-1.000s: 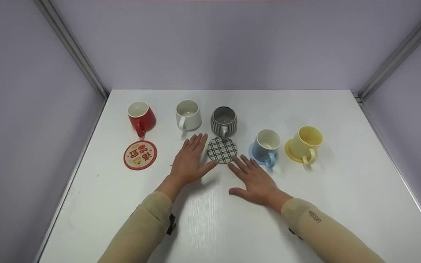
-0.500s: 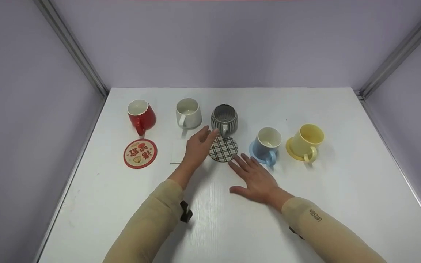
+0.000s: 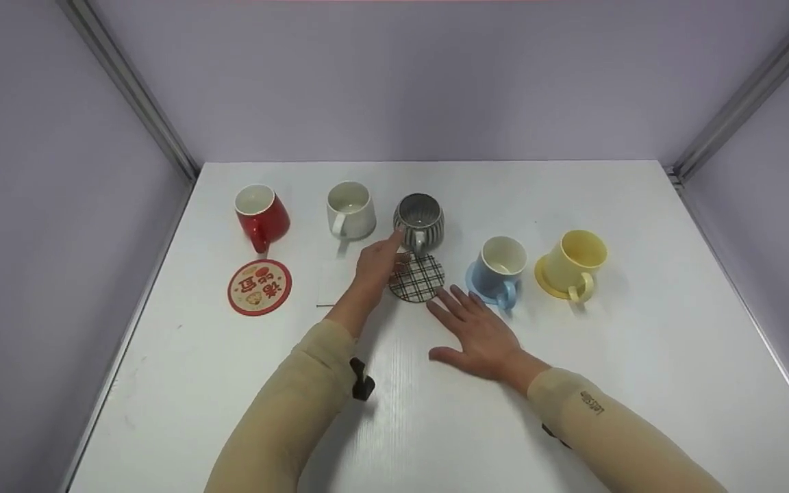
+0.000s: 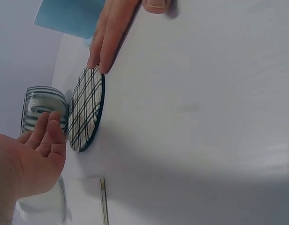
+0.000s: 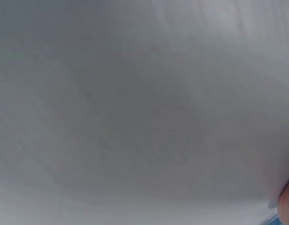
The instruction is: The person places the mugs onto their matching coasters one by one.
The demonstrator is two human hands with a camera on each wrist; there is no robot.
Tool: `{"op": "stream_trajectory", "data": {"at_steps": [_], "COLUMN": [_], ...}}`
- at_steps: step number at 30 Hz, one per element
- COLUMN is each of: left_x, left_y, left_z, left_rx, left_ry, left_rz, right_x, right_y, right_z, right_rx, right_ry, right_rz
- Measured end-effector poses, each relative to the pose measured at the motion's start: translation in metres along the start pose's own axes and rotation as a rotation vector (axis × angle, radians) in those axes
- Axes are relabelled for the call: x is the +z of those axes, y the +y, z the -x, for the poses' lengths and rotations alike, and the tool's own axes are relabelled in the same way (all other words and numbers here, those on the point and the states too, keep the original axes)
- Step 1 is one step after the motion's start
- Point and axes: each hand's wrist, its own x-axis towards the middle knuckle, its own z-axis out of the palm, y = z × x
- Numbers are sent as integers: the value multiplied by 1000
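Observation:
Just left of the grey striped mug (image 3: 432, 233) is my left hand (image 3: 372, 266), its thumb tip close to the mug's side. In the left wrist view its fingers bend loosely, overlap the mug and have nothing between them. A round plaid coaster (image 3: 420, 279) lies in front of that mug. My right hand (image 3: 478, 335) rests flat on the table with fingers spread, and its fingertips (image 4: 106, 65) are at the coaster's edge. The right wrist view shows mostly tabletop. Partly behind my left wrist lies a white square coaster (image 3: 333, 284).
A white mug (image 3: 359, 222) and a red mug (image 3: 271, 220) stand on the left, with a red-rimmed round coaster (image 3: 259, 287) before the red one. On the right, a blue-and-white mug (image 3: 490, 277) and a yellow mug (image 3: 564, 267) stand on matching coasters. Walls enclose the white table (image 3: 161, 383).
My left hand has moved right and forward from beside the plaid coaster to the grey striped mug, its flat fingers now bent. The white square coaster shows more. My right hand stays put.

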Motion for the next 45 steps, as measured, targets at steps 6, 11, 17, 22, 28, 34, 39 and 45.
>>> {"op": "stream_trajectory", "data": {"at_steps": [6, 11, 17, 22, 28, 34, 39, 45], "left_x": [9, 14, 18, 19, 21, 23, 23, 23], "left_y": [6, 9, 10, 11, 10, 12, 12, 10], "left_z": [-9, -14, -17, -18, -20, -23, -25, -29], "left_rx": [-63, -107, -166, -192, -208, -209, -207, -214], "left_ry": [-77, -124, -169, -197, -206, -208, -211, -184], "left_rz": [-11, -35, 17, 52, 98, 133, 130, 82], "right_x": [0, -1, -1, 0, 0, 0, 1, 0], "right_y": [0, -1, 0, 1, -1, 0, 0, -1], "right_z": [0, 0, 1, 2, 2, 1, 1, 1], "right_rx": [-22, -18, -22, -35, -34, -15, -7, -1], "right_ry": [52, 40, 43, 63, 58, 38, 22, 8], "right_rz": [-4, -7, -6, -8, -28, -11, 1, -2]}}
